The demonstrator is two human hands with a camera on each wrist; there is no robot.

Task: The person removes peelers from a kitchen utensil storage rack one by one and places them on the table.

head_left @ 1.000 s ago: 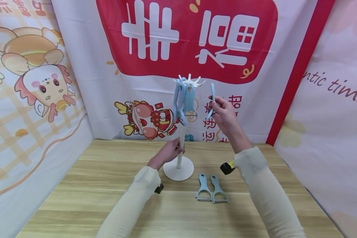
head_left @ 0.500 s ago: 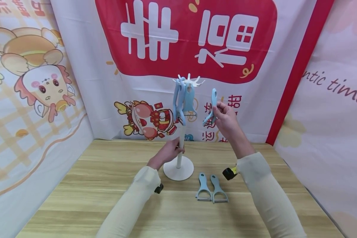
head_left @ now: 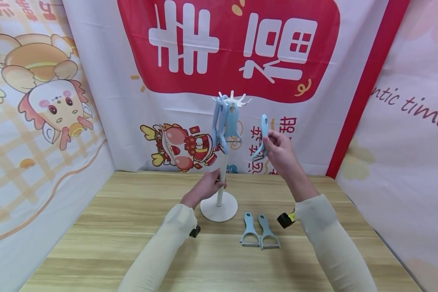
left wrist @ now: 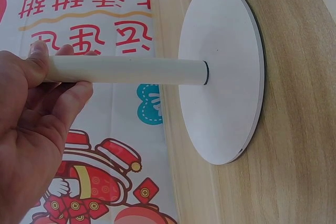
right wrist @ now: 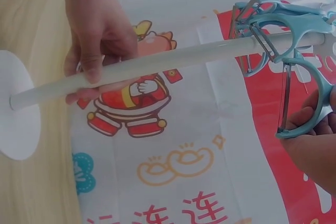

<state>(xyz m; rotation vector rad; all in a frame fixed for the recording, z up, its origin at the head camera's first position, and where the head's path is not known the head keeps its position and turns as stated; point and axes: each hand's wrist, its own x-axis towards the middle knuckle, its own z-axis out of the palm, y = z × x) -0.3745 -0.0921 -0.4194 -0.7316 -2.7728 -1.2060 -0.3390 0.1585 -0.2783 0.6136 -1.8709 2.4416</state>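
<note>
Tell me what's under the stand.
The stand rests on the table, whose wood-look top shows around the base. The patch directly beneath the base is covered, so anything there can't be seen.

1. Open gap between held peeler point(head_left: 264, 130) and hung peelers point(head_left: 232, 121).
2. Hung peelers crowd the hooks' point(head_left: 238, 101) left and front; right side accessible.
3. Left hand point(head_left: 206, 186) blocks lower pole point(left wrist: 136, 70).
4. Two loose peelers point(head_left: 249, 223) obstruct table point(head_left: 219, 259) front-right of base point(head_left: 219, 215).

Both arms point(head_left: 158, 251) stretch forward, the left hand point(head_left: 206, 186) low in a curled grip, the right hand point(head_left: 279, 149) higher and farther to the right, pinching.
</note>
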